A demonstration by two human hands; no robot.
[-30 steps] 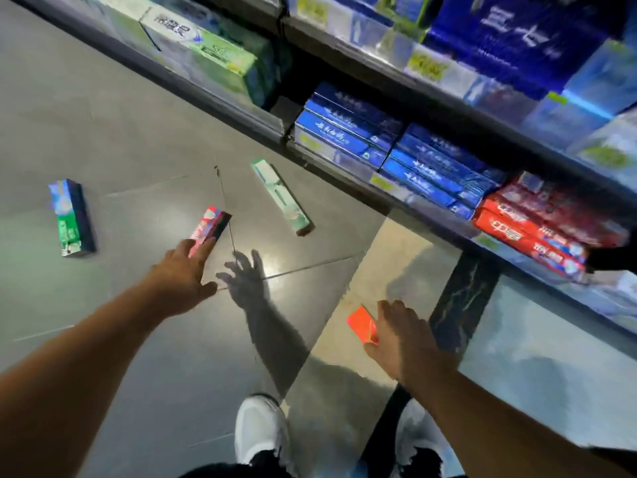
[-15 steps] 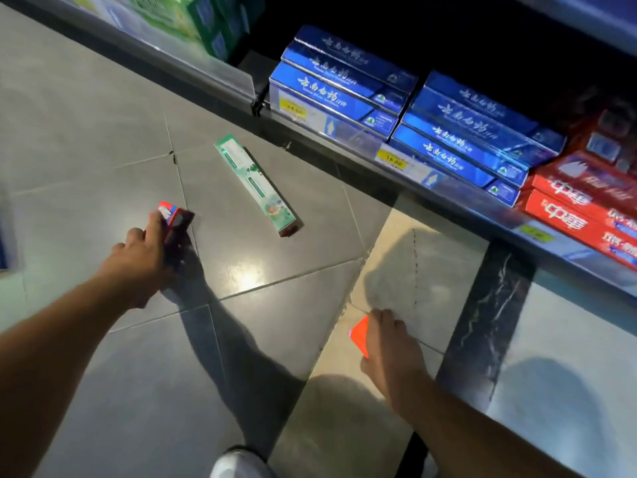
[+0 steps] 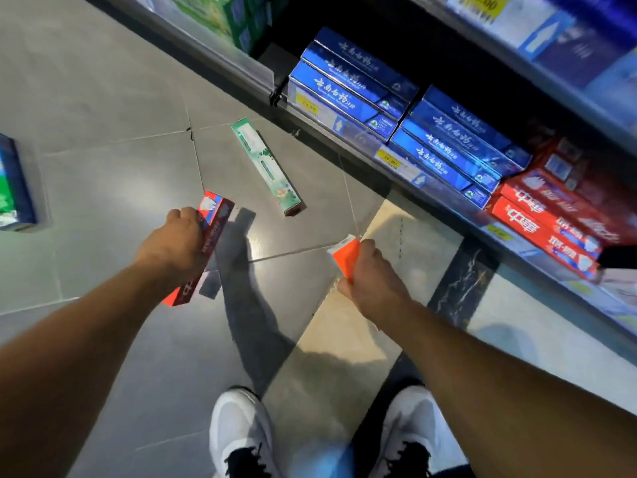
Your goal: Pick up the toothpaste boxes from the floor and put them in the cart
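The left hand [image 3: 175, 243] grips a long red cardboard toothpaste box [image 3: 203, 250] around its middle, held clear of the grey tiled floor [image 3: 103, 167]. The right hand [image 3: 370, 281] clasps a second, orange-red toothpaste box [image 3: 346, 251], also off the floor. A pale green toothpaste box [image 3: 267, 167] lies flat on the floor just beyond the red box; a blue-and-green box [image 3: 13, 188] lies well to its left.

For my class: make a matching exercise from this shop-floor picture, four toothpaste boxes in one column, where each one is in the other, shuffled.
1 red box
2 orange box
3 pale green box
4 blue boxes

A stacked on the shelf
B held in the left hand
C flat on the floor
D held in the right hand

Pairs: 1-B, 2-D, 3-C, 4-A
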